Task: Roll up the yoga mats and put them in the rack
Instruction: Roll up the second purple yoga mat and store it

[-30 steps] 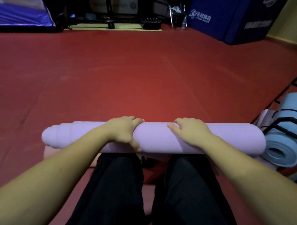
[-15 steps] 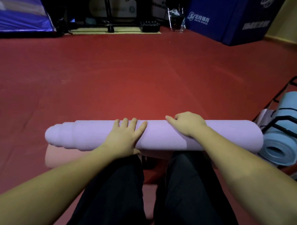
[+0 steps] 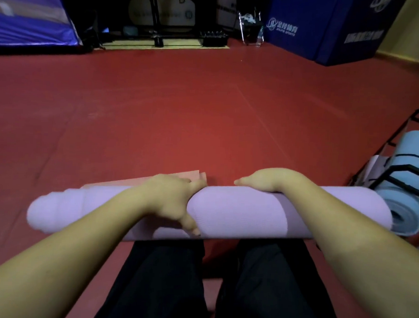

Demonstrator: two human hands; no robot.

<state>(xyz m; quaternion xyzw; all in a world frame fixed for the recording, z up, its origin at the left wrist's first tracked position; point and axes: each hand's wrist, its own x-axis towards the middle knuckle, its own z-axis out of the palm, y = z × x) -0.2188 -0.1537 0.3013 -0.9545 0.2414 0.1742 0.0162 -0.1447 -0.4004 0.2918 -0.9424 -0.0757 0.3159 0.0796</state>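
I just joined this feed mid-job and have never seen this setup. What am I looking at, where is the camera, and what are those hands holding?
No machine here: a person wears a camera on their head, looking forward and down at their own arms and legs. Both hands are on a rolled lilac mat lying across their front. The left hand grips it, thumb underneath; the right hand curls over its top. A pink mat peeks out behind the roll on the red floor. At the right edge, a black rack already holds a rolled blue mat.
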